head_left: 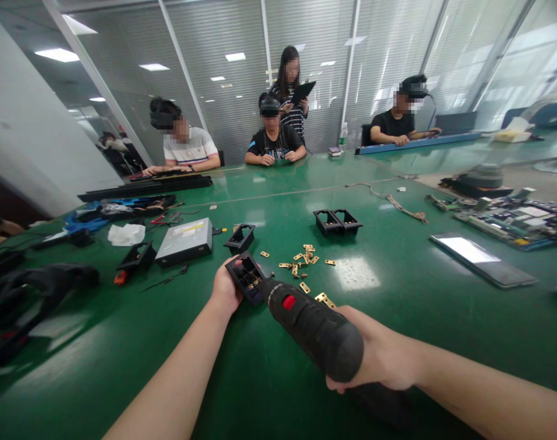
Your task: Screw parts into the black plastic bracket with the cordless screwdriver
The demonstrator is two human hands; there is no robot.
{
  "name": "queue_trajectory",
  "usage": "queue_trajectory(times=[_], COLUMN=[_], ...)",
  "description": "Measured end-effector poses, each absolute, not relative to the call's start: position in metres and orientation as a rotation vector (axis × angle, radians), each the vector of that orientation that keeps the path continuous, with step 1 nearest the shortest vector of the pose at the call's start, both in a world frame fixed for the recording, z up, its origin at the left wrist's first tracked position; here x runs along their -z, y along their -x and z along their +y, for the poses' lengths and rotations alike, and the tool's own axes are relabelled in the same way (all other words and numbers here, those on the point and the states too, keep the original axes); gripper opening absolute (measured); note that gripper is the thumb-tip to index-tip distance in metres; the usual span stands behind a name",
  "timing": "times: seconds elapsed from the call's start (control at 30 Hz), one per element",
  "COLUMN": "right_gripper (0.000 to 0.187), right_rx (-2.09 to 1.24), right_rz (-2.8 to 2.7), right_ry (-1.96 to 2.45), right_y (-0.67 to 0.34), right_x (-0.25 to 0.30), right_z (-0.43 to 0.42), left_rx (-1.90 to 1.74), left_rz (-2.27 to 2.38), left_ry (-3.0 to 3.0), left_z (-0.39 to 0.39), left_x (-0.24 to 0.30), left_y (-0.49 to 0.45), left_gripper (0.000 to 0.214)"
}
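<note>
My right hand (379, 357) is wrapped round a black electric screwdriver (312, 327) with a red switch, its tip pointing into a small black plastic bracket (247, 278). My left hand (225, 290) grips that bracket from the left and holds it tilted just above the green table (260, 379). Small brass parts show inside the bracket. Several loose brass plates (303, 260) lie scattered on the table just beyond it.
More black brackets (240, 238) (337, 221) and a grey optical drive (185, 241) lie further out. A phone (482, 258) and circuit boards (512, 217) are at the right, black gear at the left. Several people sit or stand at the far side.
</note>
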State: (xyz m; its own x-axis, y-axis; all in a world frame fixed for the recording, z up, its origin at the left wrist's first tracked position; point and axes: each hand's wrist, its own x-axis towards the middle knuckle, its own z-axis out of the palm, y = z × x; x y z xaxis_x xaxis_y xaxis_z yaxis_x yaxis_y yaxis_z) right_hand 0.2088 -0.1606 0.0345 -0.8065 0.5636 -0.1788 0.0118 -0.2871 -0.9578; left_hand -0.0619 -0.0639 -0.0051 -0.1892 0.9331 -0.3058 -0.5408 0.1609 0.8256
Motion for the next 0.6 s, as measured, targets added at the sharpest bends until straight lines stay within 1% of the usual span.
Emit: queue_trajectory(times=[0.2,0.33,0.47,0.6], right_gripper=[0.04,0.036,0.038,0.036], right_rx=[-2.148,-2.145,-2.158,-2.152], right_rz=[-1.614,-1.613,-1.591,-1.585], right_ry=[0.7,0.661,0.676,0.68], right_y=[-0.2086,-0.2088,-0.2089,-0.2091], right_x=[-0.0339,-0.0327,-0.0314,-0.0317], right_z=[-0.1601,-0.1597,-0.1599,-0.1598], left_rx=[-1.412,-1.425,-1.425,-1.421], left_rz=[1.079,1.092,1.094,1.097], left_ry=[-0.471,-0.479,-0.495,-0.492], left_z=[-0.0633,-0.0635,-0.0638,-0.0635], left_x=[0.0067,0.0081,0.0072,0.0066], left_y=[0.0625,0.063,0.0622,0.062], left_gripper=[0.024,0.022,0.018,0.018])
